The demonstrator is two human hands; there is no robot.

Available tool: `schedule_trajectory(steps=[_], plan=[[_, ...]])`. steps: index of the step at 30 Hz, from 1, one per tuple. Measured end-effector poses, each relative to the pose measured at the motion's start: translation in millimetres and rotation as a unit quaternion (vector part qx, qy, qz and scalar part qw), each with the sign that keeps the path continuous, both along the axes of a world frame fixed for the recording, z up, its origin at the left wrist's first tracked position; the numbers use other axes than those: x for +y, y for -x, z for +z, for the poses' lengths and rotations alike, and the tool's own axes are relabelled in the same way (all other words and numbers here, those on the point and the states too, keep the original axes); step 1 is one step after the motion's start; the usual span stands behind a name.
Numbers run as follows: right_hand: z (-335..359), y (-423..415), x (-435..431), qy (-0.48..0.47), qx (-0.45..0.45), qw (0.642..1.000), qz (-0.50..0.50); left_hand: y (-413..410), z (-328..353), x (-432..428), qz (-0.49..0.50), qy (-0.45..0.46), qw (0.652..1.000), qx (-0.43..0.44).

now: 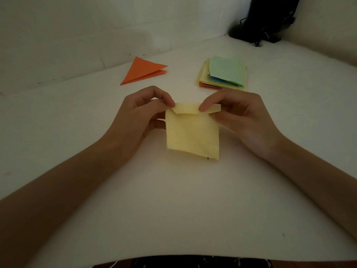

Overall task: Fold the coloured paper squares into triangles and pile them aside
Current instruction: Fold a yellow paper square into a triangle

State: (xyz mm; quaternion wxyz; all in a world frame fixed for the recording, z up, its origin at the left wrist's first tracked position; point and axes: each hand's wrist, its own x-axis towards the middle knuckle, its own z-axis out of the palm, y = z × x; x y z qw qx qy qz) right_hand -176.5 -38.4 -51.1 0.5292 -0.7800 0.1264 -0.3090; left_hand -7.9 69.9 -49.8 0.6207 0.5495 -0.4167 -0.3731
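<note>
Both hands are at work in the head view: the left hand (144, 115) pinches the upper left corner of a yellow paper square (193, 134) between thumb and fingertips, and the right hand (237, 120) pinches its upper right corner the same way. The sheet hangs between them in the middle of the white surface (193, 200), its top edge turned over toward the person in a narrow strip. A faint diagonal crease crosses it, but it is not yet a triangle. Whether its lower edge touches the surface I cannot tell.

By my judgement the task is at an early stage. One orange triangle (144, 71) lies folded at the far left, near the wall (77, 35), the only finished piece in sight. A stack of paper squares (224, 74), topped by a green sheet (226, 69), waits just beyond the right hand, with many layers left to fold.

A dark stand (270, 18) with cables sits in the far right corner, well apart from the work. Nothing lies between the hands and the triangle; the dim light is the only hindrance I can see.
</note>
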Motion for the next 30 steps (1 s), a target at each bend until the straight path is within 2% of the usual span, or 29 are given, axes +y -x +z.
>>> schedule_trajectory(steps=[2,6,10,12,15,17,19,24,30], plan=[[0,2,-1,0.003,0.016,1.0,0.0,-1,0,-1,0.002,-0.007,1.0,0.017],[1,4,0,0.062,0.03,0.997,-0.021,1,-2,0,0.013,-0.019,0.999,-0.028],[3,2,0,0.071,0.054,0.991,-0.101,5,-1,1,0.004,-0.034,0.997,-0.063],[3,0,1,0.124,0.105,0.979,-0.125,9,-2,2,0.003,-0.04,0.995,-0.089],[2,-5,8,0.19,0.185,0.959,-0.096,12,-2,2,-0.005,-0.047,0.99,-0.136],[1,-7,11,0.203,0.197,0.956,-0.081,12,-2,3,-0.009,-0.044,0.987,-0.155],[3,-6,8,0.173,0.187,0.964,-0.079,12,-3,2,0.002,-0.042,0.987,-0.157],[8,2,-12,0.004,0.088,0.987,-0.133,5,-2,0,0.052,-0.038,0.994,-0.089],[4,-5,-1,-0.028,0.099,0.992,-0.069,11,0,3,0.02,-0.044,0.994,-0.094]])
